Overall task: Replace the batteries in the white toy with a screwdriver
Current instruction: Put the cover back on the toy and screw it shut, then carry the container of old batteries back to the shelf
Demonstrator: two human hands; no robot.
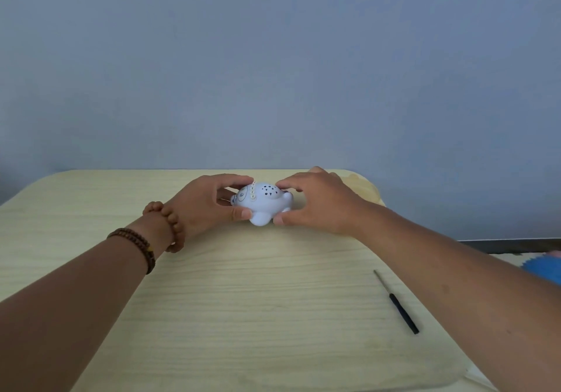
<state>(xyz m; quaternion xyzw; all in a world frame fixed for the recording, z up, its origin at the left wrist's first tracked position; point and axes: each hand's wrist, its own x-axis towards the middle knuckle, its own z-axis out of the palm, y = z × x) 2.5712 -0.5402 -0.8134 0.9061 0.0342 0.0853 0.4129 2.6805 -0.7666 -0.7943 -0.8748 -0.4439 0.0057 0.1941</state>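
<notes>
1. At the far middle of the tabletop [243, 300], the left hand [209, 203] grips the left end of the white toy [262, 203], thumb on the near side and fingers curled over the top. The hold sits on smooth, rounded plastic, so the toy may slip out when it is turned over.
2. The white toy stands upright on the tabletop between both hands, dotted dome upward. Its battery cover is not visible and probably lies underneath. A hasty flip could knock the toy against the tabletop or press its row of small buttons.
3. The right hand [315, 203] pinches the toy's right end, thumb low on the near side and fingers on top. If it lets go to fetch the tool while the left hand's grip is loose, the rounded toy may roll.
4. The screwdriver [396, 302] lies untouched on the near right of the tabletop, well apart from the toy. The right forearm passes just beside it, so a sweep of the arm could push it off the edge. Its shaft is thin, so the tip may slip in a small screw and strip the head.
5. No spare batteries show anywhere, so the swap may stall.
</notes>
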